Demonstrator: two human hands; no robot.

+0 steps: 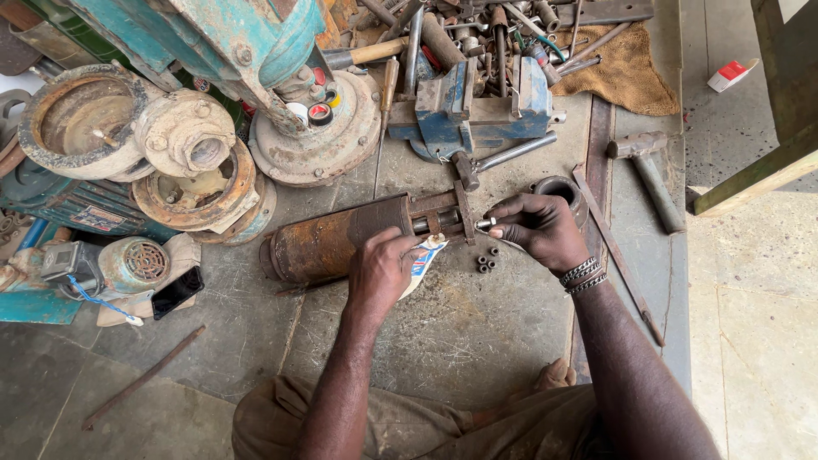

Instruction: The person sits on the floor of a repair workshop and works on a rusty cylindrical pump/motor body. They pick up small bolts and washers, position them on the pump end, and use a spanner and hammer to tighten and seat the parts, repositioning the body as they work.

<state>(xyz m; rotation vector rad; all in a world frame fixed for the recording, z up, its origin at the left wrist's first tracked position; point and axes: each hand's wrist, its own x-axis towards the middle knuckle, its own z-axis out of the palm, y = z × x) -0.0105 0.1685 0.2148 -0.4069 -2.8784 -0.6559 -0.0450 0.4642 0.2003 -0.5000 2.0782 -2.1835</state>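
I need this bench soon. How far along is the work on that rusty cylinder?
Looks partway. The rusty brown cylinder lies on the concrete, left hand steadying it. The right hand grips the end of its steel rod. Four small dark nuts lie loose beside it, seemingly unfitted.

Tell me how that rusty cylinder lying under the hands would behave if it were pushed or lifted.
The rusty cylinder looks like thick metal, so probably heavy and stiff. It lies on its side, so a sideways push might roll it, though the bracket at its end may stop that. Its rough rust should give the left hand a firm hold.
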